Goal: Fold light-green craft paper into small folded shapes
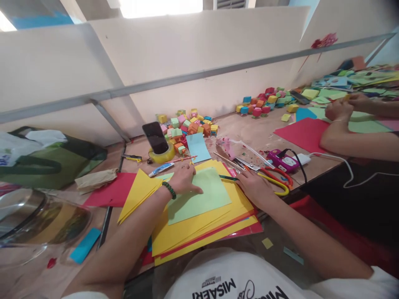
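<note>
My left hand [183,179], with a green bead bracelet at the wrist, lies on a light green paper sheet [199,203]. Its thumb stands apart from the fingers, and nothing is held. The sheet rests on a stack of yellow paper [187,238], with red edges showing beneath. At the stack's right edge, my right hand [254,187] has its fingers closed at one end of a slim dark green pen-like tool [228,177], whose exact kind I cannot make out. Beside that hand lie scissors with orange handles [282,176] and yellow handles [280,192].
Folded paper cubes [199,124] are heaped behind a phone [155,137] leaning on a tape roll [162,155]. A glass jar [56,220] stands left. Right are a purple power socket [282,161] with cables and another person's hands [339,110] over paper.
</note>
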### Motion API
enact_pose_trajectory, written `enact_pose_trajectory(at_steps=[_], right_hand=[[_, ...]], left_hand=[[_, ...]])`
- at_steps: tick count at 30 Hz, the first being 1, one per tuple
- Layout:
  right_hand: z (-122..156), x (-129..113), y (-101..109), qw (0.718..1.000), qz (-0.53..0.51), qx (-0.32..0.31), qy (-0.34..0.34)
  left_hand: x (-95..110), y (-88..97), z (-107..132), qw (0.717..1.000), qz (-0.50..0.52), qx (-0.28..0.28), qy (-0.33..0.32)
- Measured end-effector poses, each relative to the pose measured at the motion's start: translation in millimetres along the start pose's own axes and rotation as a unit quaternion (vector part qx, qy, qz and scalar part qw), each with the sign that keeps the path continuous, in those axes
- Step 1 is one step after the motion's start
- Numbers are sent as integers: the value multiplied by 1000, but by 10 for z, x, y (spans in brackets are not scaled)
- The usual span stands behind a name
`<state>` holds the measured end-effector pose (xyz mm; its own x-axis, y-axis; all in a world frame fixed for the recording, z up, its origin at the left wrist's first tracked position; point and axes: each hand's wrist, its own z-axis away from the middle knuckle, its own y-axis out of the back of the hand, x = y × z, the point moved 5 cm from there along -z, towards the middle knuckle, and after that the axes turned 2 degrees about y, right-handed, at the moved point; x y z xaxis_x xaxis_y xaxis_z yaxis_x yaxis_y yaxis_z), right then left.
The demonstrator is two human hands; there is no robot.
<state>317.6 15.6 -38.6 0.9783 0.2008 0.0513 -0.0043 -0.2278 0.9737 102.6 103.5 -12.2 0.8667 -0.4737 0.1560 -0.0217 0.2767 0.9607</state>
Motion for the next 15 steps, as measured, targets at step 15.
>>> enact_pose_trajectory(at_steps=[15], right_hand=[[369,177,-14,984,-144,20,101]], left_hand=[[337,-378,253,979,-14,3,-203]])
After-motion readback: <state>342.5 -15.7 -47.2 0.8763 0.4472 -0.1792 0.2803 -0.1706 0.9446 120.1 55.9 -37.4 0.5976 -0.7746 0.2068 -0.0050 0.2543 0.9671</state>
